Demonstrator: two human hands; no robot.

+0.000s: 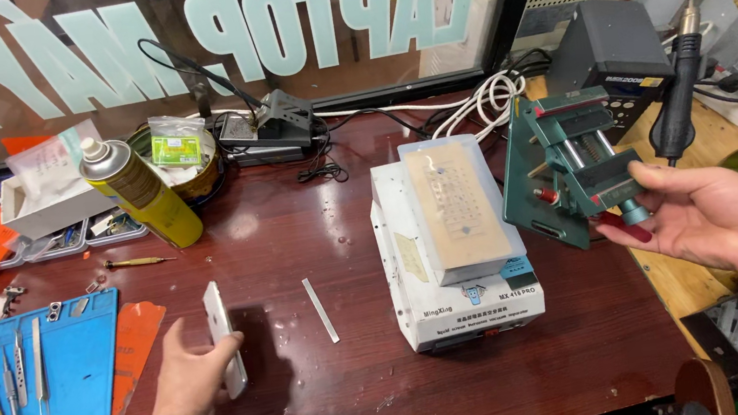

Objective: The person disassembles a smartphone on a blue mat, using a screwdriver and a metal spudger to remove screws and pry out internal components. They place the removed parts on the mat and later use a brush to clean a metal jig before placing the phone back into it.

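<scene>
At lower left of the frame, the person's left hand (186, 382) closes its fingers around a white smartphone (225, 338), holding it on edge just above the dark wooden table (317, 242), while at right the right hand (706, 213) grips a green metal vise fixture (565, 165), lifted and tilted beside a white box-shaped heating station (456, 262) at centre. A blue work mat (72, 385) carrying tweezers (38, 365) lies at far left, an orange plastic sheet (130, 345) beside it, a thin metal strip (321, 309) between phone and station, and a yellow spray can (140, 190) at upper left.
</scene>
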